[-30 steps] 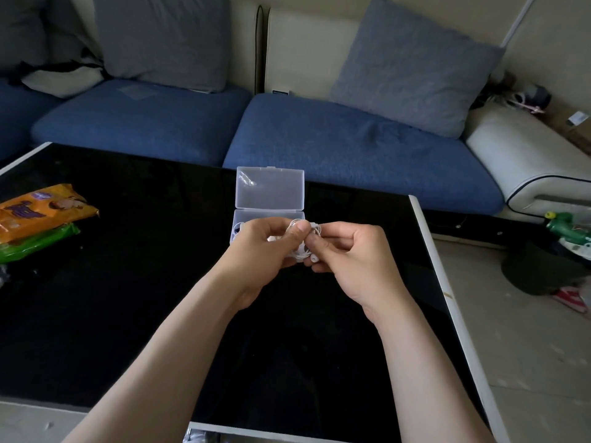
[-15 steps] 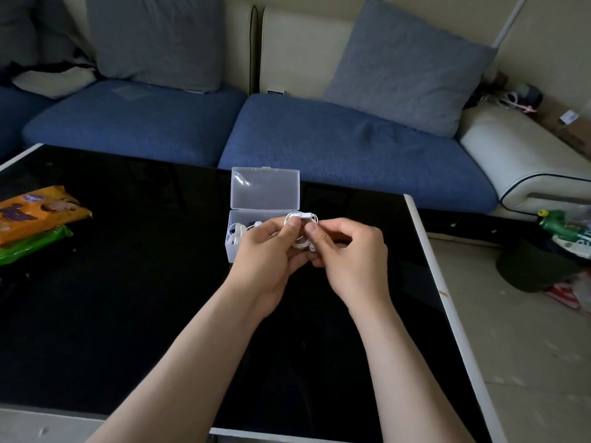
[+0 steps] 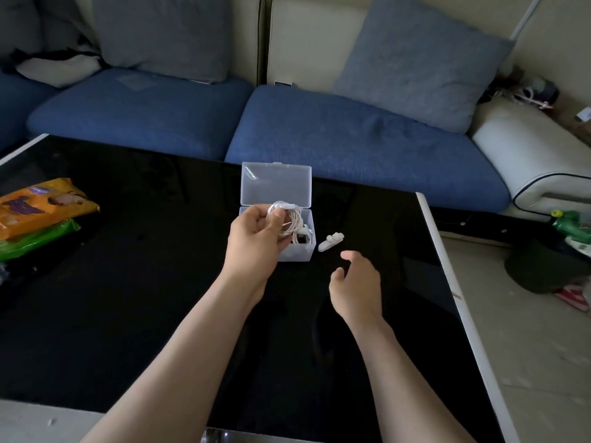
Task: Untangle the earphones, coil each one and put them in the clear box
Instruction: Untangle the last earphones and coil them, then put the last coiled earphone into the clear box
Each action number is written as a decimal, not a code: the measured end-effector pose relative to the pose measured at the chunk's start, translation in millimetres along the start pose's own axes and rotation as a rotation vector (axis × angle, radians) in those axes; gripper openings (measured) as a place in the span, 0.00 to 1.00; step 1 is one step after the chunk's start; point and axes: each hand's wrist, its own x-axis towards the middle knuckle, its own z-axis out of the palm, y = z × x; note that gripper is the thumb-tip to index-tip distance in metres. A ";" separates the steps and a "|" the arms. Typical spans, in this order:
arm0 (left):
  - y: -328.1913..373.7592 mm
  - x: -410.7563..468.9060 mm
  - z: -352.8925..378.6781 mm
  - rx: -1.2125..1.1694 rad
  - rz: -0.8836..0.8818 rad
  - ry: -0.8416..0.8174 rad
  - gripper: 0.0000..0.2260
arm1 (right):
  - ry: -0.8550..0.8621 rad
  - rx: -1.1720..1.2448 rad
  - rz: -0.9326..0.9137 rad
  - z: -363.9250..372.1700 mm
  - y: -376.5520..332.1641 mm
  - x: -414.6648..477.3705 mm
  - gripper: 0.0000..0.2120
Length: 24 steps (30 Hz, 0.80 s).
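Black glass tabletop [image 3: 128, 314] fills the head view, glossy and hard, with a white edge down the right side. And you've got the coiled earphones [image 3: 291, 219] in your left hand [image 3: 252, 241], thumb and fingers curled round the bundle, holding it right over the open clear box [image 3: 295, 255]. The box's lid [image 3: 276, 183] stands up behind it, tipped back toward the sofa.

That coil looks feather-light and limp. Thin white cable like this likely wants to spring loose the instant your pinch eases, so I'd hold across the loops, not by 1 strand, and avoid tugging at the buds or the plug. The box is small, light plastic on slick glass, so it may skate if you press the coil in from the side; a drop from above looks safer. Something white already lies inside, probably another earphone, though I can't make it out clearly.

Your right hand [image 3: 355, 282] hangs over the table to the right of the box, fingers relaxed, holding nothing. A small white piece [image 3: 331, 242] sits just beside the box's right wall.

Further out, an orange snack packet [image 3: 41, 206] lies over a green packet [image 3: 32, 243] at the table's left edge, and a blue sofa [image 3: 351, 139] with a grey pillow [image 3: 422, 59] runs behind.
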 end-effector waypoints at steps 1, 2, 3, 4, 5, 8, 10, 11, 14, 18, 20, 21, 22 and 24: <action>-0.3 1.4 0.2 -0.005 -0.005 -0.001 0.08 | -0.022 -0.027 -0.018 7.7 -1.4 2.1 0.22; -1.0 2.2 1.1 -0.016 -0.012 0.000 0.08 | -0.047 -0.047 -0.045 13.3 -2.6 5.3 0.24; -1.4 2.6 2.0 -0.024 -0.021 -0.001 0.08 | -0.074 -0.069 -0.079 17.9 -3.9 8.8 0.27; -2.3 3.6 2.6 -0.024 -0.029 -0.002 0.09 | -0.095 -0.108 -0.111 22.3 -5.1 14.4 0.30; -2.7 3.9 2.9 -0.018 -0.039 -0.001 0.09 | -0.122 -0.160 -0.130 25.1 -6.3 20.5 0.34; -5.7 5.6 1.4 -0.001 -0.071 0.010 0.09 | -0.243 -0.326 -0.132 30.0 -9.2 37.4 0.42; -6.6 6.0 -0.2 0.027 -0.090 0.014 0.09 | -0.295 -0.408 -0.143 33.2 -10.3 42.7 0.42; -7.0 6.7 -1.3 0.041 -0.096 0.015 0.08 | -0.301 -0.433 -0.133 35.0 -11.7 43.9 0.40; -7.5 7.2 -2.7 0.060 -0.117 0.022 0.08 | -0.193 -0.401 -0.125 44.3 -9.1 47.1 0.26; -6.4 7.9 -3.6 0.087 -0.145 0.038 0.08 | -0.027 -0.211 -0.050 43.1 -3.9 47.9 0.06; -5.4 8.3 -4.0 0.082 -0.165 0.047 0.08 | -0.023 -0.145 0.017 36.5 -2.7 42.3 0.04; -4.8 8.3 -4.1 0.083 -0.172 0.051 0.08 | -0.015 -0.097 0.052 32.6 -3.0 38.3 0.06; -5.2 8.8 -4.1 0.086 -0.172 0.057 0.08 | -0.006 -0.034 0.079 28.6 -3.8 34.0 0.09; -3.6 7.5 -2.9 0.093 -0.167 0.058 0.08 | 0.034 0.105 0.100 18.8 -7.1 25.2 0.12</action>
